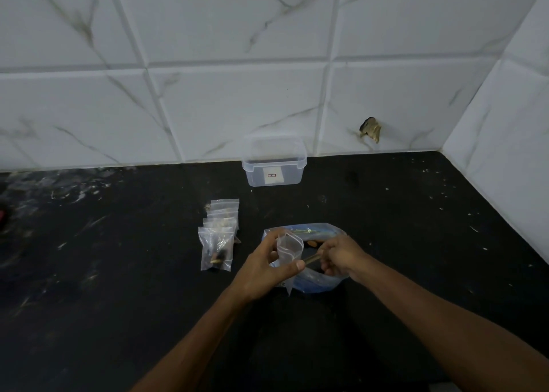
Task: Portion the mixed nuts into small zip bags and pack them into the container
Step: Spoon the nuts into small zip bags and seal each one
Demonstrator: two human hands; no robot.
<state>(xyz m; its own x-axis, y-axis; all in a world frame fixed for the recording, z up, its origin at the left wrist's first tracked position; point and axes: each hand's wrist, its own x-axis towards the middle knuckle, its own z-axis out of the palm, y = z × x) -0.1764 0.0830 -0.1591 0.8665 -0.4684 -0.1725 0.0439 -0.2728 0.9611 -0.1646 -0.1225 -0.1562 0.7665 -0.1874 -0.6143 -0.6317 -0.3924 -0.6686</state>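
Worktop point(118, 272): black, speckled stone surface; its far edge meets the tiled wall point(208, 94), and a second tiled wall closes the corner at far right.
Open room: broad bare stretches of worktop to the left of the bags and to the right of the large bag; the near edge lies out of view.
Container point(273, 165): clear plastic tub, lid off, standing against the back wall, well apart from both hands; a small label on its front face.
Filled small bags point(218, 237): overlapping row of small zip bags lying flat, left of the hands and between them and the container; dark nuts visible in the nearest one.
Large bag point(315, 278): clear with a blue tint, lying on the worktop under both hands, mouth open; a few brown nuts visible inside near the right hand.
Small zip bag point(289, 247): clear, held upright above the large bag.
Left hand point(267, 266): fingers curled narrow round the small zip bag, thumb across its lower front.
Right hand point(338, 256): fingers curled close, at the small zip bag's right side, pinching something slim and pale; what it is cannot be told.
Wall defect point(371, 128): chipped brown patch in the tile, right of the container.
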